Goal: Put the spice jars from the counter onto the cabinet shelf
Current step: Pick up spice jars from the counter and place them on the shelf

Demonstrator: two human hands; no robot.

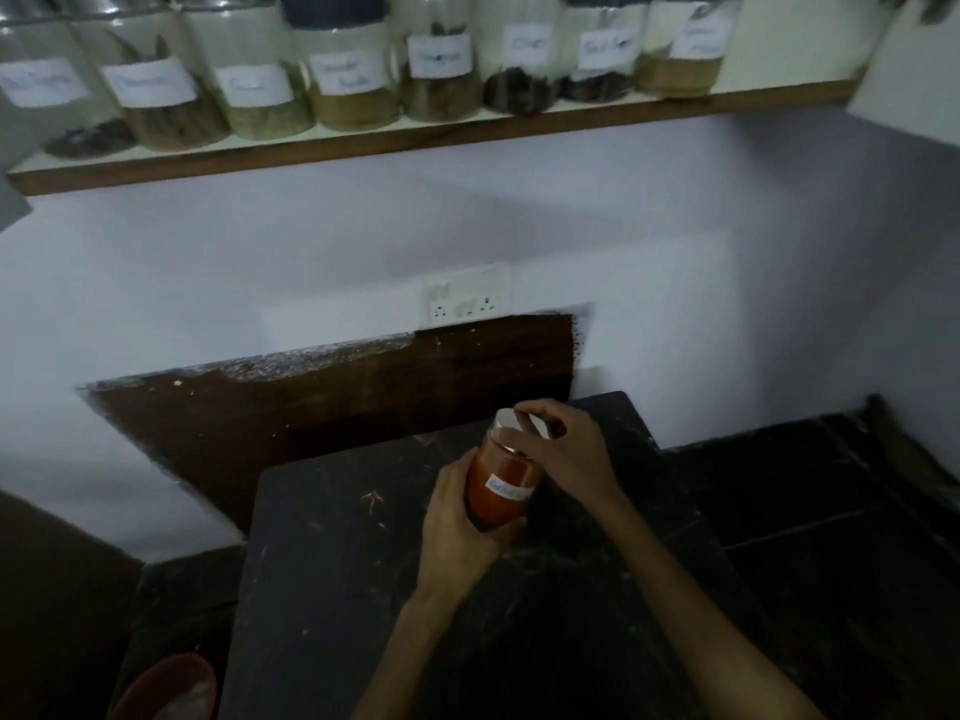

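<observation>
Taking the red spice jar (501,485) as the reference point and reading from its left: the left hand (457,527) wraps the jar's lower body, fingers curled round the glass from the left and beneath. The jar itself stands over the dark bench (337,563), its base hidden behind the hand, so contact with the bench cannot be confirmed. It holds red-orange powder and bears a small white label, text illegible. Its long axis runs near upright, the top tipped slightly away from the person. To the right of the jar, the right hand (563,449) reaches over the top, fingers curled on the metal lid (522,423). Both hands are thus grasping the jar, the left on the body, the right on the lid. The cabinet shelf (415,140) lies well above the jar and beyond it, carrying a row of labelled jars (353,70), with bare shelf showing only at the far right end. Judgement: the jar must travel upward and away, kept upright; the left hand carries the load.
</observation>
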